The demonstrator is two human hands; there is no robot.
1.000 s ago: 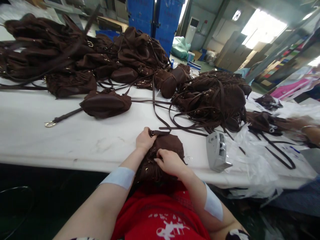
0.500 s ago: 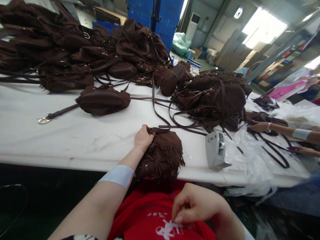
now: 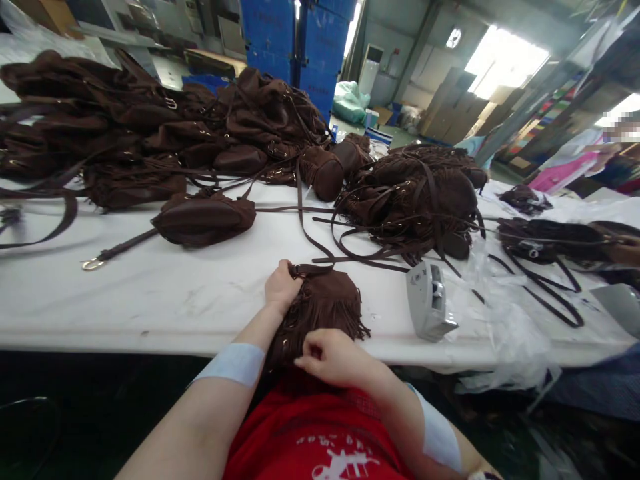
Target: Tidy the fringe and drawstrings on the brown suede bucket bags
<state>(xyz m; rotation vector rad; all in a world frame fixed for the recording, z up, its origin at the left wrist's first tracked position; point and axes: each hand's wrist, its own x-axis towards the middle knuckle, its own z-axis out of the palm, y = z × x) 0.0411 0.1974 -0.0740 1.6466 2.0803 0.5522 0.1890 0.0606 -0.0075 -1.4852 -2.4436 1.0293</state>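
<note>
A dark brown fringed handbag (image 3: 333,297) lies at the table's near edge, in front of my body. My left hand (image 3: 283,288) is closed on the handbag's upper left side, beside the buckled strap end. My right hand (image 3: 327,353) is curled over the near end of the handbag, thumb and fingertips close together. Whatever those fingers hold, if anything, is too small or hidden to make out. The handbag's strap (image 3: 313,235) runs up the table towards the other bags. A brass eyelet shows on the handbag's near left side.
A grey tape dispenser (image 3: 427,300) stands to the right, beside crumpled clear plastic (image 3: 505,327). Piles of brown bags (image 3: 275,110) line the back of the white table (image 3: 100,300). One bag (image 3: 205,220) lies apart at left. A co-worker's hand (image 3: 625,247) touches a bag at far right.
My right hand has moved up from the front of my red clothing to the handbag. My left hand keeps its grip. The co-worker's bag has shifted, and a strap has appeared at far left.
</note>
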